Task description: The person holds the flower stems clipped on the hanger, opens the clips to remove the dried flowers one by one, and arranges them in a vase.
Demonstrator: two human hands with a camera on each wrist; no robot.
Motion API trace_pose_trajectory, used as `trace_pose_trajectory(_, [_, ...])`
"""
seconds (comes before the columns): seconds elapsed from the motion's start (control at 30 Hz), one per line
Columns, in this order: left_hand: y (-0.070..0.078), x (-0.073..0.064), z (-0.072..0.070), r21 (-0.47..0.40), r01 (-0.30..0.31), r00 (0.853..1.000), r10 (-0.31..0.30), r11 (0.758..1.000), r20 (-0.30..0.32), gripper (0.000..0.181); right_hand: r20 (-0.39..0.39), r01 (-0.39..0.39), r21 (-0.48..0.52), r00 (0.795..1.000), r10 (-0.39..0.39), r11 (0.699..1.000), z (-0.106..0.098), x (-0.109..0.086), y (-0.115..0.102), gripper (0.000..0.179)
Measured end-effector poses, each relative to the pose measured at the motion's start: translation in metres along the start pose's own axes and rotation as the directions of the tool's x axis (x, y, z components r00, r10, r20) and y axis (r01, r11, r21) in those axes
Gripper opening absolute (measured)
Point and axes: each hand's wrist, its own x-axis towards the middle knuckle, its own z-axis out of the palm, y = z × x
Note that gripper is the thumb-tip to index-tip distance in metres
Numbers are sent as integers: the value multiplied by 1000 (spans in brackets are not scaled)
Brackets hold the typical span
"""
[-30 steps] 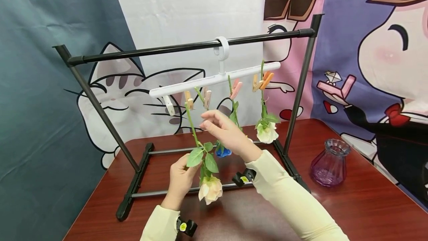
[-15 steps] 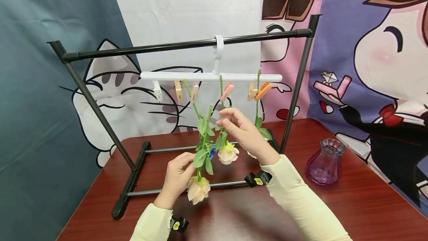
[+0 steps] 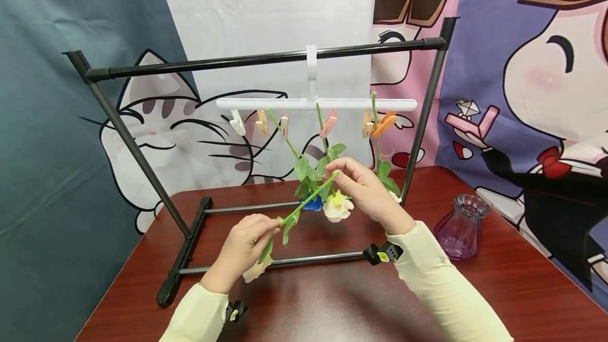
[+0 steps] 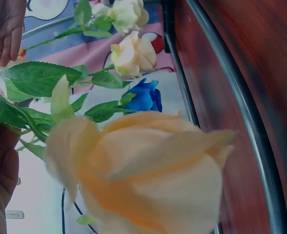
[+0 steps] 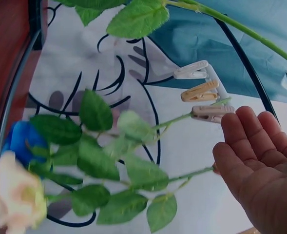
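Observation:
My left hand (image 3: 244,247) pinches the green stem of a peach rose (image 4: 153,175); its bloom hangs low beside the hand and the bare stem end points up to the right. Around that stem end, my right hand (image 3: 368,191) has its fingers loosely bent; the right wrist view shows its fingers (image 5: 253,141) extended and not closed round the stem. Behind the hands, a blue rose (image 3: 313,203), a pale yellow rose (image 3: 338,207) and a partly hidden white rose (image 3: 394,195) hang upside down from clothespins on a white hanger (image 3: 275,103).
The hanger hooks over the bar (image 3: 199,67) of a black rack standing on the reddish-brown table (image 3: 332,310). A white clothespin (image 3: 237,123) and a yellow clothespin (image 3: 262,122) hang at its left end without flowers. A purple glass vase (image 3: 461,228) stands at the right.
The peach rose has tipped from hanging nearly upright to slanting, its stem end now at my right hand. My right hand has moved right, my left hand slightly left. The hanger has swung.

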Motion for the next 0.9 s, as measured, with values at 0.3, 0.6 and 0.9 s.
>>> trace_pose_trajectory(0.3, [-2, 1, -17, 189, -170, 978, 143, 967, 149, 41, 69, -42, -96, 996, 49, 994, -6, -5, 0, 23])
trace_pose_trajectory(0.6, [-2, 2, -26, 254, -241, 955, 182, 937, 234, 19, 208, -26, -149, 976, 57, 988, -13, -8, 4, 19])
trace_pose_trajectory(0.9, [3, 3, -21, 285, -305, 928, 217, 908, 303, 20, 323, 77, -380, 945, 54, 922, -3, -18, 2, 13])
